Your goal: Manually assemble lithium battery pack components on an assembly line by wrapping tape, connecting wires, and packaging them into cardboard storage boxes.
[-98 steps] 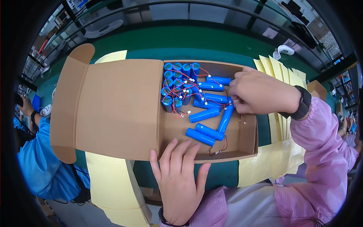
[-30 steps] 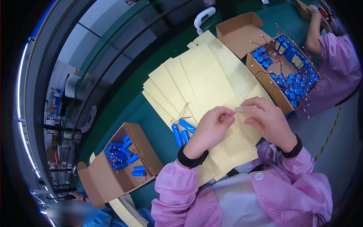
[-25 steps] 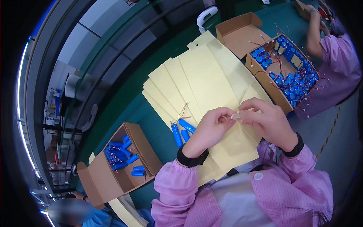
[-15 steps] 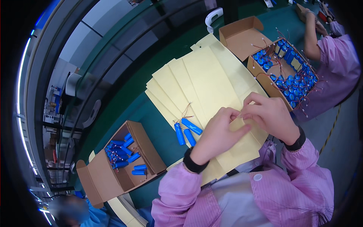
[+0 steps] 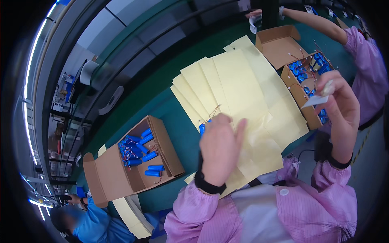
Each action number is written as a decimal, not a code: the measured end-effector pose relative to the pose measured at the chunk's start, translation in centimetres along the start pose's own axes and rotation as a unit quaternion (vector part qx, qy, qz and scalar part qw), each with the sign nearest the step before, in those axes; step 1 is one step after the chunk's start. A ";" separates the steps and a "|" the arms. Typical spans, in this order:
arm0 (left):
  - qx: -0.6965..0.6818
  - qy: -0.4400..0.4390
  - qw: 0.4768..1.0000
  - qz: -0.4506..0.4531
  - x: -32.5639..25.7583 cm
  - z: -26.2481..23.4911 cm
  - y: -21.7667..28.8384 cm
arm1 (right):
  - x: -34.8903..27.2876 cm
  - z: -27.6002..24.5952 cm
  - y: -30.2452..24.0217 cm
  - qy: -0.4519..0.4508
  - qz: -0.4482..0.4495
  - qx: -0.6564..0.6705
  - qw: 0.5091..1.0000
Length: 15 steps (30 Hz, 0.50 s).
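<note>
My left hand (image 5: 222,146) is above the yellow sheets, its thumb spread away from the fingers, and I see nothing held in it. Under its fingertips lie the wired blue battery cells; the end of one blue cell (image 5: 202,128) and thin red and dark leads (image 5: 214,111) show past the hand, which hides the others. Raised at the right, my right hand (image 5: 342,103) pinches a small flat white slip (image 5: 316,101). Something pale and whitish covers one of its fingertips. Behind this hand stands a carton (image 5: 292,84) of blue wired cells, partly hidden.
Fanned yellow sheets (image 5: 243,77) cover the middle of the green table (image 5: 162,103). At left, an open cardboard box (image 5: 170,154) holds several blue cells. A co-worker's pink-sleeved arm (image 5: 320,22) stretches across the far right; a person in blue (image 5: 95,218) is at lower left.
My hands, earlier together over the sheets, are now apart. The right has risen rightward with the white slip; the left has gone to the cells. The co-worker's arm has reached out across the far side.
</note>
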<state>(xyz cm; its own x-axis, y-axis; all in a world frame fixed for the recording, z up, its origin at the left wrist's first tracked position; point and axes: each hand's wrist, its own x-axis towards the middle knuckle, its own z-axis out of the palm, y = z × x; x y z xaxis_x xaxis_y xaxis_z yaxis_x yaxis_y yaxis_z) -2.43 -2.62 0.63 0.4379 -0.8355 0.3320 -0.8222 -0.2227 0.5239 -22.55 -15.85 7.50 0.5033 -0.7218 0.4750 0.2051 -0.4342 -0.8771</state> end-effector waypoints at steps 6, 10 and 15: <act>0.207 -0.021 0.975 -0.077 -0.5 1.6 -4.5 | 4.6 7.5 -2.3 -0.187 0.052 0.077 0.978; 0.123 -0.038 0.981 -0.146 -0.3 0.7 -5.4 | 7.3 9.8 -1.4 -0.253 0.084 0.107 0.958; 0.195 -0.063 0.971 -0.118 -0.4 -0.7 -3.8 | 9.4 11.5 0.0 -0.272 0.133 0.146 0.942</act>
<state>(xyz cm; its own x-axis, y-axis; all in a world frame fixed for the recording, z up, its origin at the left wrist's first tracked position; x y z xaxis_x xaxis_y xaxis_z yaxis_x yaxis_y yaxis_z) 0.77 -1.04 -0.93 0.6036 -0.7871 0.1269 -0.7901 -0.5692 0.2276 -8.18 -16.47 11.20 0.9084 -0.3677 0.1988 0.1928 -0.0535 -0.9798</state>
